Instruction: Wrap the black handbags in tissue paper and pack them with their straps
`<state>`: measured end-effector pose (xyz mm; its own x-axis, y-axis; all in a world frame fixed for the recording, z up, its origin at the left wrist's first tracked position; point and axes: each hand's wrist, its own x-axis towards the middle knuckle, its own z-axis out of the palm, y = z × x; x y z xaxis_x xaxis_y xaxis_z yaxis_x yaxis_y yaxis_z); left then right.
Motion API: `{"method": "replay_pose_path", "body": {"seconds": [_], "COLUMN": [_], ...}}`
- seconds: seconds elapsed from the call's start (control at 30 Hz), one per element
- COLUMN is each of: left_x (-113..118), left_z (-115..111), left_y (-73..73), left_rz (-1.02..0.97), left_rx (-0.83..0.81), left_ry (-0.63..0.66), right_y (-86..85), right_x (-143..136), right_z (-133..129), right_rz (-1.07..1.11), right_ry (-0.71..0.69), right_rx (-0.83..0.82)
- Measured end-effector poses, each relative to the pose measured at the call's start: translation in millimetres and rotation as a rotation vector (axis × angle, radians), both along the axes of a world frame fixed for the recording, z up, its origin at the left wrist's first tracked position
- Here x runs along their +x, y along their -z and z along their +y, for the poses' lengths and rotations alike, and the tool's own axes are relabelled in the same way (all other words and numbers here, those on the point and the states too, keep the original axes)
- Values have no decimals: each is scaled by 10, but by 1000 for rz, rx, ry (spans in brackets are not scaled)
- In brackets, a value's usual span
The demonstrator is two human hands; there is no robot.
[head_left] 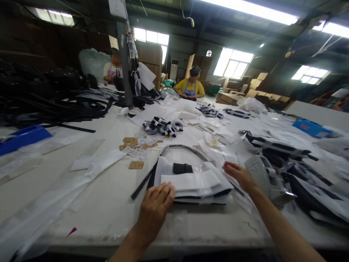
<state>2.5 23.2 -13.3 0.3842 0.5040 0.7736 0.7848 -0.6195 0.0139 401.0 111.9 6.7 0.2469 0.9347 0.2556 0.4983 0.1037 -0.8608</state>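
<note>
A flat bag (166,168), black with white sheeting wrapped over it, lies on the table before me, its dark strap looping out behind. Folded white paper (188,181) and a strip of clear tape (204,183) cross its front, and a small black piece (182,168) shows above them. My left hand (158,203) is closed over the bag's near left corner, thumb hidden. Beside the bag's right edge, my right hand (240,176) has its fingers stretched out; nothing shows in it. Just right of that hand stands a grey tape dispenser (261,174).
Brown tags (136,165) and small papers lie beyond the bag, with coiled grey-black straps (163,126) behind. Dark bags (313,193) are heaped at right, black strips (54,109) at left. A blue box (312,128) sits far right. Two people (190,87) work across the table.
</note>
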Motion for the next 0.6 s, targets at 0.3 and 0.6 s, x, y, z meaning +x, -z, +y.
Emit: {"method": "replay_pose_path", "body": {"seconds": [0.3, 0.6], "left_x": [216, 241], "left_z": [-44, -60], "left_y": [90, 211], "left_rz": [84, -12], "left_rx": [4, 44], "left_ry": [-18, -43], "right_y": [-759, -294], "right_x": [-710, -2276], "right_z": [391, 1309], "right_rz": [-199, -709], "right_ry": [-126, -279], "right_rx": [-121, -555]}}
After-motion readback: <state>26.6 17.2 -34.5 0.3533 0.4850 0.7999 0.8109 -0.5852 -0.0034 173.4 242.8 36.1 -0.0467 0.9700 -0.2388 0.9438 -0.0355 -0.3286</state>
